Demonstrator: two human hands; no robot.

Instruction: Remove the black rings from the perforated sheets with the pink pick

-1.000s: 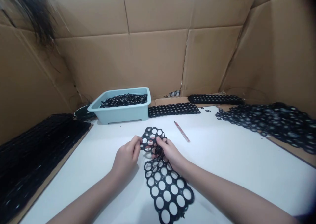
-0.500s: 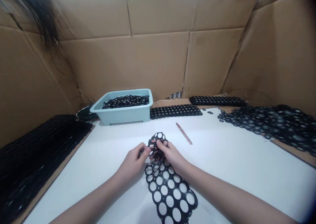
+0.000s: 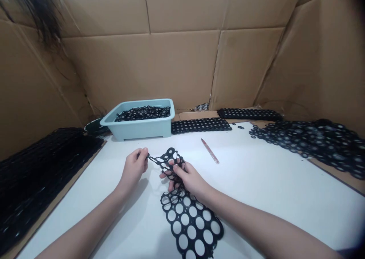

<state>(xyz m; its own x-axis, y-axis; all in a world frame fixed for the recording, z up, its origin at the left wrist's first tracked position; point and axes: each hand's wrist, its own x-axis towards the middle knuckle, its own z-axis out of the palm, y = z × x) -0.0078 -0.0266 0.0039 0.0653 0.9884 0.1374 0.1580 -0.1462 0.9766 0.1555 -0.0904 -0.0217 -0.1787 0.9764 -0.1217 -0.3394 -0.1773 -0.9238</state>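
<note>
A black rubber sheet full of round holes lies on the white table in front of me. Its far end is lifted and bunched in my right hand, whose fingers are closed on it. My left hand is to the left of the sheet, its fingers pinched on a stretched corner of it, pulling it sideways. What else the pinch holds is too small to tell.
A pale blue tub of black rings stands at the back left. Flat perforated strips lie behind it. Black sheet piles sit at the left and right. A thin reddish stick lies on the table. Cardboard walls surround everything.
My left hand has moved left, away from my right hand, stretching the sheet's corner out. The right hand has stayed on the bunched end.
</note>
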